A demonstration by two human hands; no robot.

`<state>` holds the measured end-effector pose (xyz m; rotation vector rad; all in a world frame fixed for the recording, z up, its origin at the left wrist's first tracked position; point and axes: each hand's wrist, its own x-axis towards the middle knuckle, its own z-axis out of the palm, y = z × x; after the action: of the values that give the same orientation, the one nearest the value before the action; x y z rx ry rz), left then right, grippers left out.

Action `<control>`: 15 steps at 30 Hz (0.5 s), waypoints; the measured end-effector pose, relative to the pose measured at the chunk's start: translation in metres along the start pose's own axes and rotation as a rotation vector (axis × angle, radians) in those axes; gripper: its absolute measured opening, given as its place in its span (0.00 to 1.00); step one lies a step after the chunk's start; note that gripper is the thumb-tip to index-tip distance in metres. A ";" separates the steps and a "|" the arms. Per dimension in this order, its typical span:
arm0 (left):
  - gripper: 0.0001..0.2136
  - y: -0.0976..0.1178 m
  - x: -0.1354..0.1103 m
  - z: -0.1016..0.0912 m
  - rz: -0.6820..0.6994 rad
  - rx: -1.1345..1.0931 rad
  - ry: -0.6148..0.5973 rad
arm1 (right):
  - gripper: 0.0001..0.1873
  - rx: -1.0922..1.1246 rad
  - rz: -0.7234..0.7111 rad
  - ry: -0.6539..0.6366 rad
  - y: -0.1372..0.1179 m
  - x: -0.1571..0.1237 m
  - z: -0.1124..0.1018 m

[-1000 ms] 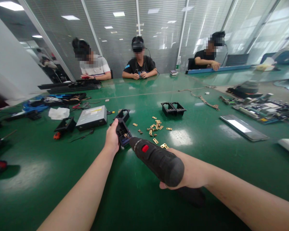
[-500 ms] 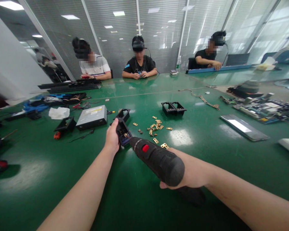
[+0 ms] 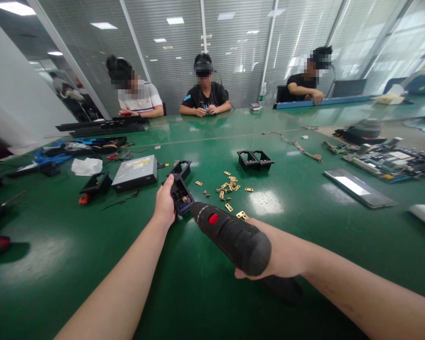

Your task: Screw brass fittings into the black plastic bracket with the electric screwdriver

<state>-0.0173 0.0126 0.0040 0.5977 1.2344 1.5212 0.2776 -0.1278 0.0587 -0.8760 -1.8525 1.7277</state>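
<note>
My left hand [image 3: 165, 202] is closed on the near end of a black plastic double frame [image 3: 179, 178], tilted up from the table, with brass-coloured bits inside its near opening. In my right hand [image 3: 269, 245] is a black cordless drill [image 3: 230, 233] with a red switch on top. Its nose points into that near opening; whether the tip touches anything there I cannot tell. Several small brass plates [image 3: 229, 207] and screws [image 3: 207, 193] lie scattered just beyond the drill. Farther back stands a second black double frame [image 3: 255, 160].
On the left are a grey disc drive [image 3: 135, 173], another black frame [image 3: 96, 183] and crumpled white paper [image 3: 87, 166]. A dark flat panel [image 3: 359, 187] and circuit boards [image 3: 393, 158] lie to the right. Three people sit across the green table [image 3: 92, 264].
The drill's nose has shifted very slightly, and the thin bit seen before inside the frame no longer shows clearly. Both hands keep their grips.
</note>
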 end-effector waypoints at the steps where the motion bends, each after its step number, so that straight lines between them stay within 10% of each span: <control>1: 0.19 0.001 -0.001 0.000 -0.001 0.001 -0.001 | 0.21 0.002 -0.002 -0.001 0.000 0.000 0.000; 15: 0.20 -0.003 0.003 -0.003 0.011 -0.015 -0.011 | 0.30 -0.019 0.052 -0.003 -0.002 0.000 0.000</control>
<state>-0.0200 0.0143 -0.0005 0.6034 1.2126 1.5335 0.2771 -0.1283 0.0605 -0.9372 -1.8663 1.7454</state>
